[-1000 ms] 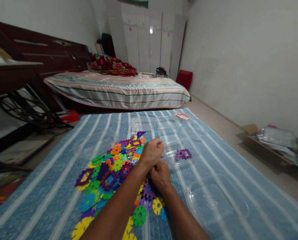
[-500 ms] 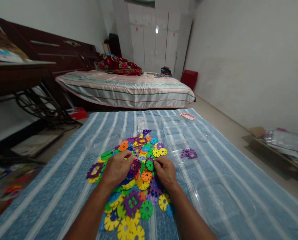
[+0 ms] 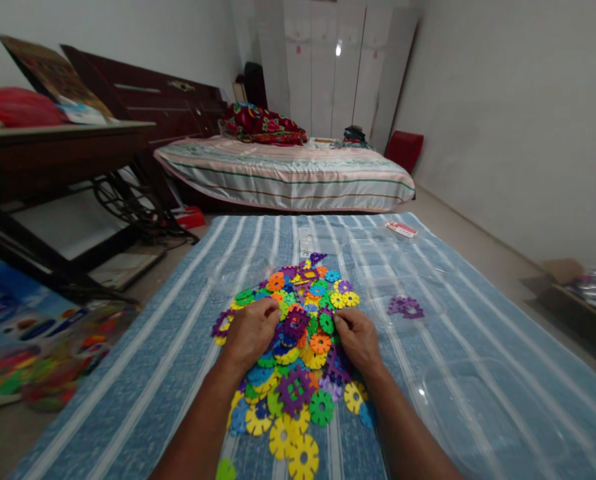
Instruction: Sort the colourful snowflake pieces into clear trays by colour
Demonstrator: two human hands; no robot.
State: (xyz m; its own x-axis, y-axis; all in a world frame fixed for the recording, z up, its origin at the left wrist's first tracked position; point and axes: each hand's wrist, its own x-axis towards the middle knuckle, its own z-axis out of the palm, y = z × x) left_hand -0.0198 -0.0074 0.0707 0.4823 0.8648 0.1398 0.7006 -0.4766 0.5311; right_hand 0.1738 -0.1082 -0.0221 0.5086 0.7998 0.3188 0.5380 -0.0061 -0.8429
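Note:
A heap of flat plastic interlocking pieces lies on the striped cloth: notched discs, such as a green disc [image 3: 327, 323] and an orange disc [image 3: 321, 343], and square purple pieces [image 3: 295, 323]. My left hand [image 3: 253, 333] rests at the heap's left side, fingers curled and thumb against them. At the right edge, my right hand [image 3: 359, 339] has thumb and forefinger pinched together beside the green disc. Anything between the fingertips of either hand is too small or hidden to make out. A few joined purple pieces [image 3: 405, 307] lie apart, to the right.
Clear plastic trays [image 3: 488, 407] lie on the blue striped cloth [image 3: 168, 360] to the right and behind the heap. A red-and-white label card [image 3: 401, 229] is near the far edge. Beyond stands a bed [image 3: 288, 177]; at left, a sewing-machine table [image 3: 68, 153].
The view has turned left, so everything appears further right. My left hand has drawn slightly left from the heap's middle, uncovering more of a purple square. My right hand stays beside the green disc.

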